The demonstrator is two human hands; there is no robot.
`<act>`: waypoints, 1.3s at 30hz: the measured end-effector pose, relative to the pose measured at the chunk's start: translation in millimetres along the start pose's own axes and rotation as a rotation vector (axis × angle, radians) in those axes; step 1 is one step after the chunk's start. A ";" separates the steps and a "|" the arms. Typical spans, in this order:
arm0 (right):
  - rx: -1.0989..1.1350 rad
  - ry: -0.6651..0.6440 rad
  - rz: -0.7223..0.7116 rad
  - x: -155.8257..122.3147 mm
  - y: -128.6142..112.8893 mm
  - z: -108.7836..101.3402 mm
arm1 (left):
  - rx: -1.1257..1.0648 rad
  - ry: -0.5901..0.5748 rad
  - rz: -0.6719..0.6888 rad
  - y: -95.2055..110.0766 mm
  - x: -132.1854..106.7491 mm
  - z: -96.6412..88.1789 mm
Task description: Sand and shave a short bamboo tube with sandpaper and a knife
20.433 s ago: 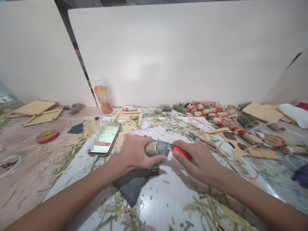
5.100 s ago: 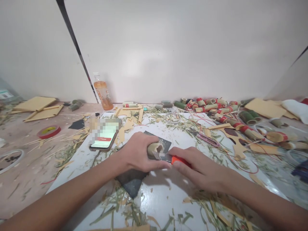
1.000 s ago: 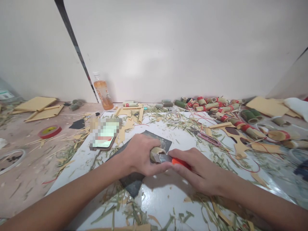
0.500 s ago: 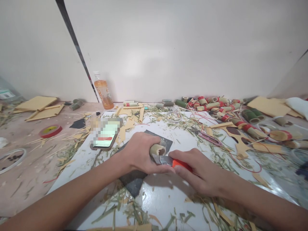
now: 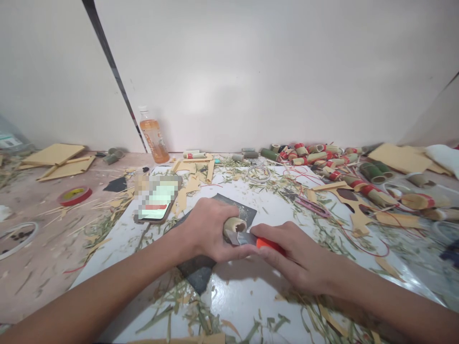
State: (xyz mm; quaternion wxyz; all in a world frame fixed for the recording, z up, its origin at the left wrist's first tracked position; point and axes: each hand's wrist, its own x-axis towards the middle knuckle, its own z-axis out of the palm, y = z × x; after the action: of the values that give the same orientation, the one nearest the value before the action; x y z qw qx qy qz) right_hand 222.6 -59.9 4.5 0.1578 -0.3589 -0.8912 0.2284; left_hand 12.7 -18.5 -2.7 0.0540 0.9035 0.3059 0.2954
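My left hand (image 5: 211, 229) is wrapped round a short bamboo tube (image 5: 234, 225), its hollow, jagged end facing right. In my right hand (image 5: 292, 255) is a utility knife (image 5: 267, 244) with an orange handle. Its blade lies against the near side of the tube's open end. My left thumb stretches along under the blade toward the handle. Beneath the hands lies a dark sheet (image 5: 199, 272) that looks like sandpaper, dusted with pale powder, on a white board (image 5: 244, 286) strewn with green shavings.
A phone (image 5: 158, 199) lies left of the hands, with a drink bottle (image 5: 154, 138) behind it by the wall. Red tape (image 5: 75, 195) sits farther left. Several bamboo pieces with red bands (image 5: 319, 157) are heaped at the back right. A pink cutter (image 5: 313, 206) lies nearer.
Both hands keep their hold on the tube and the knife. The blade and the tube have shifted only very slightly.
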 end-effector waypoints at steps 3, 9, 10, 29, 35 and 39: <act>0.000 0.009 0.004 0.3 1.0 0.8 | -0.002 0.004 0.006 0.1 0.3 0.1; -0.013 0.054 -0.008 0.4 3.9 3.3 | 0.004 0.023 0.010 -0.6 -0.7 1.7; -0.021 0.066 -0.011 0.5 4.3 3.8 | 0.006 0.023 0.003 -0.5 -1.0 1.9; 0.029 0.049 0.000 1.9 7.3 3.3 | -0.057 -0.045 -0.130 -7.1 1.6 -1.6; 0.006 0.027 0.004 1.4 4.3 1.3 | -0.089 -0.025 -0.077 -5.3 3.2 0.9; 0.011 0.034 -0.013 0.5 3.8 0.2 | -0.065 -0.003 -0.046 -3.1 2.4 2.3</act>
State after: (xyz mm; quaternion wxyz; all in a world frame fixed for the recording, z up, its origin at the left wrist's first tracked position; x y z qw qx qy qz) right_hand 224.3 -57.1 2.4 0.1762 -0.3562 -0.8894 0.2261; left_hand 14.0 -14.4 -4.3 0.0906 0.8944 0.3166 0.3027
